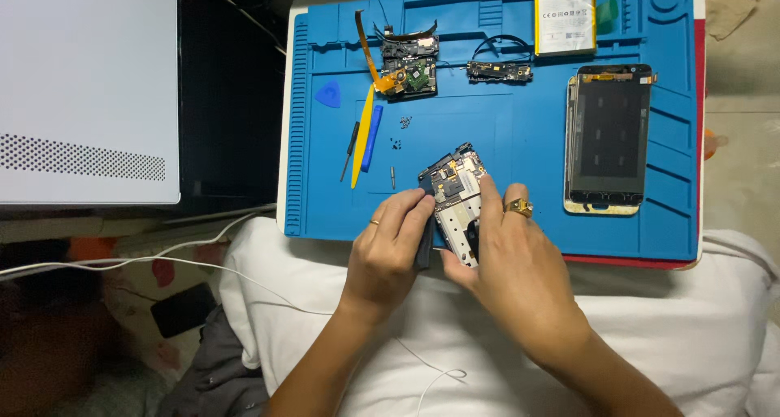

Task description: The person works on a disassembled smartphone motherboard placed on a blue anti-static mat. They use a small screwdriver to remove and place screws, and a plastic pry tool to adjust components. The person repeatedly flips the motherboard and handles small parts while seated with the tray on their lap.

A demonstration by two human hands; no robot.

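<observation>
- Left hand (388, 242): grip closed on dark tool (425, 242), apparently a spudger.
- Right hand (508, 250): grip closed around phone frame (455, 201), lower centre of frame, over blue mat (504, 132).
- Screen assembly (608, 139) at right.

You hold opened phone frame (455, 201), boards exposed, tilted over blue mat's near edge; dark tool (425, 242) against its left side.

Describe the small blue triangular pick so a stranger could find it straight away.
Start at the big blue rubber work mat and go to its upper left area, beside the ribbed left edge. The small blue triangular plastic pick lies there alone, above the long yellow pry tool. Unlike the slim sticks nearby, it is flat, rounded and three-cornered, slightly brighter blue than the mat.
</observation>
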